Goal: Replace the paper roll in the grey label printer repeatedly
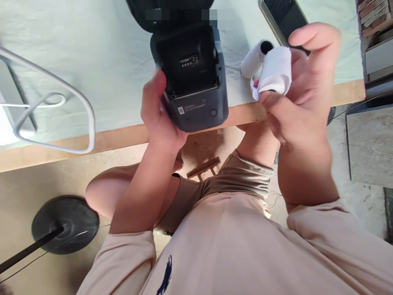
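Observation:
My left hand (161, 112) grips the lower left side of a dark grey label printer (201, 112), thumb along its edge. The printer's black lid (175, 18) stands open, and its paper bay (190, 61) shows white printed marks and no roll inside. In my right hand (303, 90) a white paper roll (276, 71) is pinched between thumb and fingers, right of the printer, with a loose paper end curling at its left. Just behind it a second white paper roll (253, 61) with a dark core lies on the table.
A dark-screened phone (285, 20) lies on the cloth-covered table (101, 49) at the upper right. A pale cable (89, 106) loops over the table's left front edge. Below left are a round black stand base (66, 223) and its pole.

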`<state>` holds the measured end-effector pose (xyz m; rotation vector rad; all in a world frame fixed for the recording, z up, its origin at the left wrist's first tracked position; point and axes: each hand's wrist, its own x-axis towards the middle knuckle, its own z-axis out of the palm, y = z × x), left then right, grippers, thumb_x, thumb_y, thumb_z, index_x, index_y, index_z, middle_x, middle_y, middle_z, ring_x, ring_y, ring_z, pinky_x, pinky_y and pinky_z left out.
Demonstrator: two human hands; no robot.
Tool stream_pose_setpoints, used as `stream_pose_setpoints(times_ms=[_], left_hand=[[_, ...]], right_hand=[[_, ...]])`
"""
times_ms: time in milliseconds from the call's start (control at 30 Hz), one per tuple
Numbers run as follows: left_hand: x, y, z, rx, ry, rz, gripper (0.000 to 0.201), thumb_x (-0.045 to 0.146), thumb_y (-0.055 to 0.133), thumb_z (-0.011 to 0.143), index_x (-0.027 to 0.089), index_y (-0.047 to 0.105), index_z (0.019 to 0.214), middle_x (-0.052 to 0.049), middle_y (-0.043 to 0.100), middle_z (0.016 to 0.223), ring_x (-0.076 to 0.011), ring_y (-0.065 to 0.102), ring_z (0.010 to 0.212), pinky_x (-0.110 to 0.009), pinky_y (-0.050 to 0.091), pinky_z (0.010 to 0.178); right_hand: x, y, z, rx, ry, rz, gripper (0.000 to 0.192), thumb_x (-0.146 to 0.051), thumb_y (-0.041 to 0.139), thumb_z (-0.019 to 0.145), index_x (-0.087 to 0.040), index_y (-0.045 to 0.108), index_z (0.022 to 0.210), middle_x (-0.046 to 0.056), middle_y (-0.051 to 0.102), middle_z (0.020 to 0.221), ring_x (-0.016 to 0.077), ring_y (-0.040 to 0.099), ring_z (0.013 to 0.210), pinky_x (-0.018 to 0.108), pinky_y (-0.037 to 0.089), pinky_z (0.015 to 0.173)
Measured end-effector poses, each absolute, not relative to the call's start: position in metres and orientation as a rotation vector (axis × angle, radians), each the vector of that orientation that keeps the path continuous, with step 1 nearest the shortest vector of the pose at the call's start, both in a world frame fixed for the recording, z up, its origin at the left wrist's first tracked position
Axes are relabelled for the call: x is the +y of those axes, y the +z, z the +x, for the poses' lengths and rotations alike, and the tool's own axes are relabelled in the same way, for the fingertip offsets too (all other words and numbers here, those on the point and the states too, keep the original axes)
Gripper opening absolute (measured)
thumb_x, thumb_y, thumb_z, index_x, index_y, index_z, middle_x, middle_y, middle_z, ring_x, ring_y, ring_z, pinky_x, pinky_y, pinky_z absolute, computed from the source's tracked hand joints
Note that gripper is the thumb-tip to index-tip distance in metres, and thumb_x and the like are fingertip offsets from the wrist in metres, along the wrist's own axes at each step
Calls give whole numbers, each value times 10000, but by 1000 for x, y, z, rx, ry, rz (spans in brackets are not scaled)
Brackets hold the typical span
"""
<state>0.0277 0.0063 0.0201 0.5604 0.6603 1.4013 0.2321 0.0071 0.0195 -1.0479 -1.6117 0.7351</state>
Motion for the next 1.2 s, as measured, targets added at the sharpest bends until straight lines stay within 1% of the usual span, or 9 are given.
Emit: stream_pose_setpoints(times_ms=[100,333,467,600,700,767,900,1067,1200], left_hand=[[6,17,30,591,1376,570,219,357,474,980,285,664,898,-44,736,1052,-251,556,1432,-371,531,1128],[10,14,32,575,1351,594,149,355,576,952,274,661,863,-36,761,1078,-290,567,1399,-341,553,1025],[12,13,32,483,1328,571,235,353,515,991,244,672,854,-57,739,1027,-293,626,1320,-370,577,962],[15,8,33,508,1328,592,182,359,567,965,260,690,876,-54,749,1033,-315,659,1251,-386,579,881],[16,6,35,556,1302,609,117,380,629,923,287,679,872,-41,754,1064,-315,661,1234,-378,575,833],[16,7,36,578,1296,614,115,379,621,920,290,671,867,-38,751,1078,-303,664,1223,-367,573,813],[16,11,37,600,1306,591,146,370,576,954,258,644,892,-47,732,1044,-282,673,1197,-361,570,831],[15,9,35,601,1282,626,160,354,548,989,230,641,947,-73,724,1076,-279,664,1195,-329,555,821],[14,7,36,620,1306,640,115,359,592,963,256,639,941,-54,722,1071,-268,670,1126,-326,552,787]], right_hand=[[9,9,237,-1558,890,-1035,654,-688,733,721,-393,418,1212,8,476,978,133,511,767,375,601,784],[-1,4,233,-1348,1067,-1037,518,-464,773,700,-372,485,1120,-6,513,921,154,629,877,390,620,926],[-16,20,227,-1034,1312,-1082,369,-311,736,678,-322,582,1014,-5,582,935,181,667,1029,418,540,1162],[-27,23,228,-851,1390,-1037,317,-326,743,611,-294,631,906,-5,619,926,226,669,1131,455,493,1221],[-31,16,233,-861,1435,-981,312,-366,751,615,-306,628,896,4,612,873,240,660,1137,450,534,1136],[-32,10,235,-881,1480,-941,321,-410,738,621,-307,630,905,14,610,866,232,655,1052,403,584,936],[-33,1,239,-938,1572,-876,379,-523,697,668,-284,618,952,30,601,903,187,596,828,331,509,650],[-33,5,234,-982,1508,-937,367,-480,742,667,-289,594,943,7,618,917,147,542,688,286,403,515],[-23,31,221,-1294,1110,-965,389,-373,817,694,-297,533,948,-27,663,956,121,557,720,271,460,597]])
